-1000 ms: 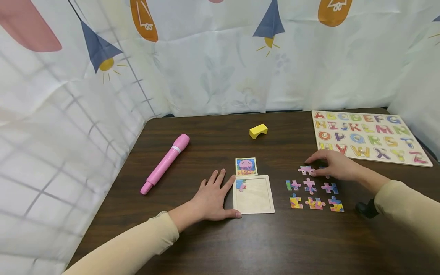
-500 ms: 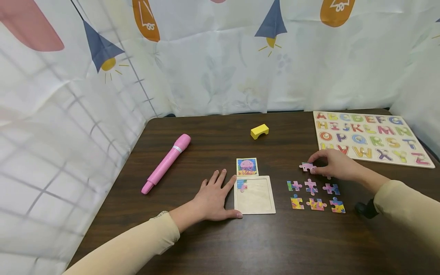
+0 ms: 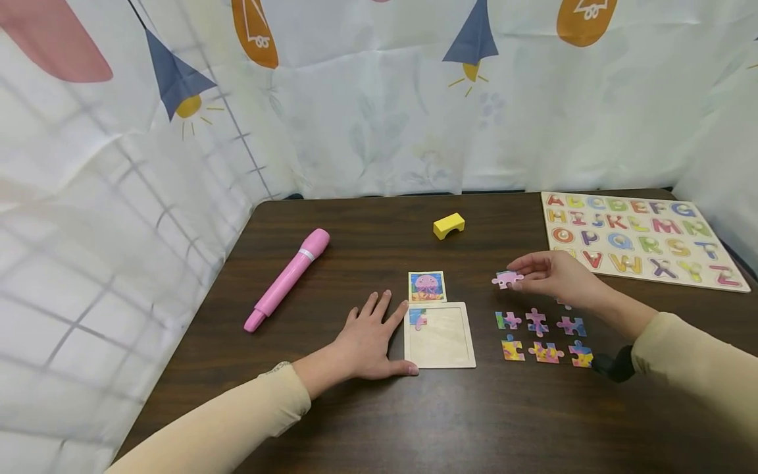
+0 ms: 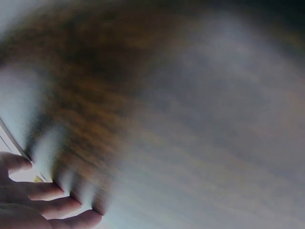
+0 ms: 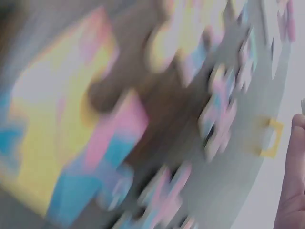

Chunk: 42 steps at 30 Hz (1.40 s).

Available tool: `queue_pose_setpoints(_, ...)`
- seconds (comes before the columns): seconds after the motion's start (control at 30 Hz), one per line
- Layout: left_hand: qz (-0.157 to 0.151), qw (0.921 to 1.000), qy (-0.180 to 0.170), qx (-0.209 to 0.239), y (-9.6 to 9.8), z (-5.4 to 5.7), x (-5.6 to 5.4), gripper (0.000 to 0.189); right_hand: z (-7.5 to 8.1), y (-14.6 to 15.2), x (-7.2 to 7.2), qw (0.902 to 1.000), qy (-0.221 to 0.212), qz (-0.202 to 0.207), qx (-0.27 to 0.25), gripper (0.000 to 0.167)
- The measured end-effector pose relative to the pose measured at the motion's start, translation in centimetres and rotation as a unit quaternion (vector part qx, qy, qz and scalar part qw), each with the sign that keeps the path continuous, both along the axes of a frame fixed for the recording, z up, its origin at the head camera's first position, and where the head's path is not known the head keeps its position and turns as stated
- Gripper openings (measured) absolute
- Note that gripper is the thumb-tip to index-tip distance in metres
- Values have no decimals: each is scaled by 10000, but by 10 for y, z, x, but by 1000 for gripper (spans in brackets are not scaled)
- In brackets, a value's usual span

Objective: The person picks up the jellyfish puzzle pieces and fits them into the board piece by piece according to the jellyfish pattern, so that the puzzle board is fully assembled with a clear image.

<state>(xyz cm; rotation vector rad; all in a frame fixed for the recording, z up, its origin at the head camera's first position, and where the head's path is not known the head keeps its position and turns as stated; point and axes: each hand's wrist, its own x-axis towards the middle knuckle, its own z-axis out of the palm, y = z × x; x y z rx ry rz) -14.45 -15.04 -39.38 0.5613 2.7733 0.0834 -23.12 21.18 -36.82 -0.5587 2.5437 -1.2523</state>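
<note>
In the head view my right hand (image 3: 556,280) pinches a pink jigsaw piece (image 3: 505,280) between thumb and fingertips, above the table. Below it lie several loose jigsaw pieces (image 3: 537,322) in rough rows; one at the top right is mostly hidden under the hand. My left hand (image 3: 366,345) rests flat, fingers spread, with its index fingertip and thumb at the left side of a square wooden puzzle tray (image 3: 443,342). One blue and pink piece (image 3: 417,318) sits in the tray's top left corner. A jellyfish picture card (image 3: 426,287) lies just behind the tray.
A wooden alphabet board (image 3: 645,240) lies at the back right, behind my right hand. A yellow arch block (image 3: 448,226) stands near the back. Towards the left is a pink microphone-shaped stick (image 3: 287,280). White patterned curtain (image 3: 379,118) hangs behind the table.
My right hand has lifted the pink jigsaw piece from the top of the loose group and carried it left. The left hand stays in place beside the tray.
</note>
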Motion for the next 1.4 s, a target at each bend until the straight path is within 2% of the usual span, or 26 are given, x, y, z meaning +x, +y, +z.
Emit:
queue_pose_setpoints(0.17, -13, 10000, 7, 4, 1, 2, 0, 110, 1, -21, 8, 9980, -413, 28, -476, 41)
queue_pose_setpoints(0.3, -39, 10000, 11, 7, 1, 4, 0, 109, 4, -40, 15, 9963, -759, -13, -406, 43)
queue_pose_setpoints(0.43, -73, 10000, 10, -37, 1, 5, 1, 109, 4, -61, 21, 9934, -1068, 134, -387, 43)
queue_pose_setpoints(0.67, -48, 10000, -2, -44, 1, 4, 1, 109, -4, -90, 25, 9914, -1245, 294, -266, 39)
queue_pose_setpoints(0.9, -21, 10000, -58, -73, 1, 4, 0, 109, -12, -109, 27, 9924, -1156, 410, -36, 32)
queue_pose_setpoints(1.13, -34, 10000, -38, -45, 2, 2, -1, 110, -18, -116, 30, 9935, -1124, 168, 44, 29)
queue_pose_setpoints(1.4, -4, 10000, -45, -35, 1, 2, -1, 111, -19, -122, 29, 9955, -775, 220, 500, 31)
